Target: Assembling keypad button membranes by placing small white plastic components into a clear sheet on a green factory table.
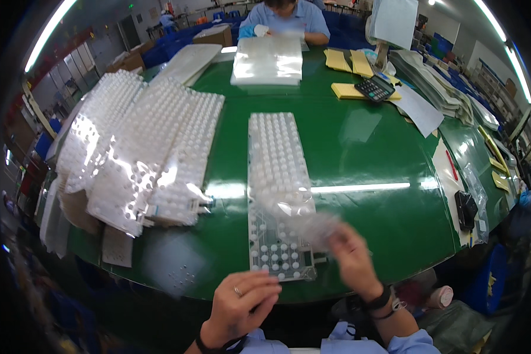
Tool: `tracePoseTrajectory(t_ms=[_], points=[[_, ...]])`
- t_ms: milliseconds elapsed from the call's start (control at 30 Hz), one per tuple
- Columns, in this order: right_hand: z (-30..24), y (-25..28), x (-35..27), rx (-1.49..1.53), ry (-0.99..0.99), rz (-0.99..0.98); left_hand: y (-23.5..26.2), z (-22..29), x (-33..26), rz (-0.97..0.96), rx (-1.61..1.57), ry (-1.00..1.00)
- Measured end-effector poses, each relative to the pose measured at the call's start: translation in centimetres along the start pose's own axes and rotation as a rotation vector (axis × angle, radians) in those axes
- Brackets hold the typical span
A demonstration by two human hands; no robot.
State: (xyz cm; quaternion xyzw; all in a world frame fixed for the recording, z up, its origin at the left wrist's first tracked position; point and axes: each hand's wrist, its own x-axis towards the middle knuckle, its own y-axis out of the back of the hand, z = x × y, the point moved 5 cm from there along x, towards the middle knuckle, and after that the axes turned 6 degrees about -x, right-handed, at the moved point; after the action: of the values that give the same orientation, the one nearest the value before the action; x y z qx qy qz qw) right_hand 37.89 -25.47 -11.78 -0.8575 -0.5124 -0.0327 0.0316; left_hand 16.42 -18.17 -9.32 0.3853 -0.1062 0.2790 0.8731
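2 hands: I see both near the green table's [371, 147] front edge.
Right hand [354, 259]: pinching a clear bag [295, 215] over the dotted sheet [277, 177].
Left hand [242, 301]: curled fingers, grip unclear.

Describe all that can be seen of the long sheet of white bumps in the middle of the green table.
The sheet is a long, narrow, clear membrane with rows of small white domes. It lies flat on the green table, running away from the person. Its near end is greyer, with sparser domes, and reaches the table's edge. A thin clear film, blurred, is over its near part, at the right hand. The left hand is just short of its near end.
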Motion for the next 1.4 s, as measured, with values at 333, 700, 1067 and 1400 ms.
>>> tracePoseTrajectory(t_ms=[333, 700, 1067, 1400], points=[[-6.0, 2.7, -4.4, -1.116, 0.501, -0.165, -2.3, -0.9, 0.5, -0.243, 0.311, 0.265], [0.6, 1.5, -4.4, -0.247, 0.020, 0.024, -1.1, -1.4, 0.8, -0.170, 0.316, 0.267], [-6.6, 10.1, -7.6, -1.291, 0.554, 0.046, -5.9, -1.2, 2.5, -0.348, 0.212, 0.131], [-0.1, 6.0, -7.5, -1.267, 0.158, -0.307, 8.4, -3.1, -6.0, 0.383, 0.308, 0.511]])
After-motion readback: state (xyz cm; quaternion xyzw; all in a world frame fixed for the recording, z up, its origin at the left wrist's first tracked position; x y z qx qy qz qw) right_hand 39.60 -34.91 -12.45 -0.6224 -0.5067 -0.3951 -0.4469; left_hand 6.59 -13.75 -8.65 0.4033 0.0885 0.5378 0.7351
